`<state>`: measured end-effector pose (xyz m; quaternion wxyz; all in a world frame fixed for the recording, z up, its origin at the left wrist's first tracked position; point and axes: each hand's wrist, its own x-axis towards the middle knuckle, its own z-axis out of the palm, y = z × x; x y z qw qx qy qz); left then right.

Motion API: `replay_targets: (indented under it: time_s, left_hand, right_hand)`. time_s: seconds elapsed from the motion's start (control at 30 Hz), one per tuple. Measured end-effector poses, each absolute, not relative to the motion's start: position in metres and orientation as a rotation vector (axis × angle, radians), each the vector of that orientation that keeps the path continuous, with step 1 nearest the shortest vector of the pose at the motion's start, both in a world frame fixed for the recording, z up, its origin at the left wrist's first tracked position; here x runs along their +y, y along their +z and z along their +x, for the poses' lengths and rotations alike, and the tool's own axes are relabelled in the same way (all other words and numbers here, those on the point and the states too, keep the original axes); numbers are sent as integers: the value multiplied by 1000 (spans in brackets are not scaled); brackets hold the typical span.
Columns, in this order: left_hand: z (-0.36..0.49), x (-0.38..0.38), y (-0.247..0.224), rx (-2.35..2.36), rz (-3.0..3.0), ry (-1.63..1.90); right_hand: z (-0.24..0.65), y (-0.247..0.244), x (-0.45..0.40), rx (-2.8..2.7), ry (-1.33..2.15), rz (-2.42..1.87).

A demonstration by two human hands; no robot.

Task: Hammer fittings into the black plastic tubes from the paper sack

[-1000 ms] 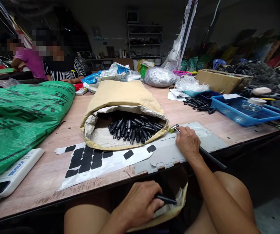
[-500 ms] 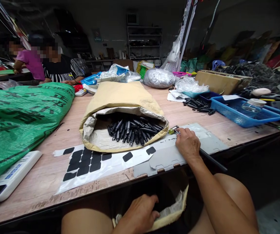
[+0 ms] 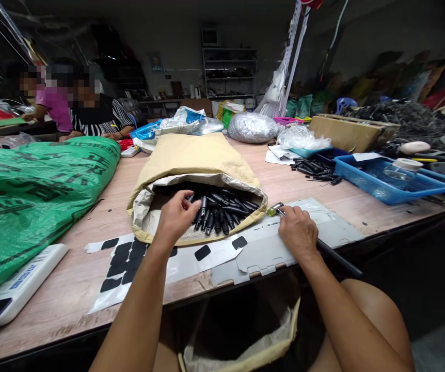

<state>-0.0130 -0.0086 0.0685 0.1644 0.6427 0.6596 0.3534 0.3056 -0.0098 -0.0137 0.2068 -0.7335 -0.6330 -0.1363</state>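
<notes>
My left hand (image 3: 176,214) reaches into the mouth of a tan woven sack (image 3: 199,152) lying on its side on the bench. Its thumb and fingers are apart, at the edge of a heap of black cylindrical parts (image 3: 222,212). My right hand (image 3: 299,231) is closed around a slim tool resting on a grey sheet (image 3: 329,219). The tool's long black rod (image 3: 340,258) sticks out beyond the bench edge, and its metal shaft meets a yellow-green and silver piece (image 3: 274,208). Between my legs hangs a second sack (image 3: 261,354) with an open mouth and a dark inside.
A white sheet with black square pads (image 3: 202,252) lies before the sack. Left are a green sack (image 3: 44,181) and a white device (image 3: 25,281). On the right stand a blue basket (image 3: 393,191), loose black parts (image 3: 311,169) and a cardboard box (image 3: 346,132). Two people sit far left.
My left hand has risen from the lower sack's mouth to the black parts in the sack on the bench. My right hand stays in place around the tool.
</notes>
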Motion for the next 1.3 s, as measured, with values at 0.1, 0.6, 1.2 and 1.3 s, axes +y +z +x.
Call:
replay_targets:
  time_s: [0.1,0.6,1.2,1.3]
  left_hand:
    - [-24,28,58,2295,1861,951]
    - [-1,-28,47,1864,2205,968]
    - [7,-68,4,1468,2133,890]
    - [8,-67,2,1472,2106,876]
  right_hand:
    - [305,-13,-9,-1762,-374,-2043]
    - [305,-11,-9,-1765,-352,-2045]
    - [305,18,-26,-1531,-105,-1874]
    - [285,34,-50,-1509,55,-1557]
